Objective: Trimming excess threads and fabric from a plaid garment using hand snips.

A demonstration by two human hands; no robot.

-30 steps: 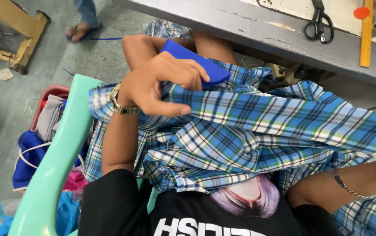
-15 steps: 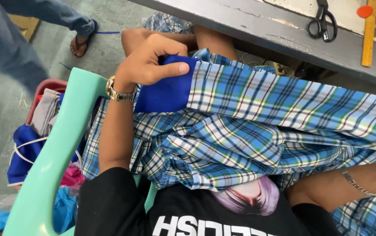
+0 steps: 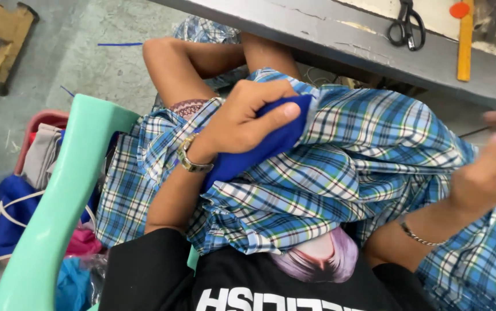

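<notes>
Far right we see black scissors (image 3: 406,26) and a yellow ruler (image 3: 465,43) on the grey table (image 3: 317,29). Near left, our mint chair arm (image 3: 58,213) crosses a red basket (image 3: 40,124) of clothes.

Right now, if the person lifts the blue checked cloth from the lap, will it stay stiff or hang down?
The checked cloth probably hangs limp: it drapes in folds. Probably light; the left hand bunches it easily.
</notes>
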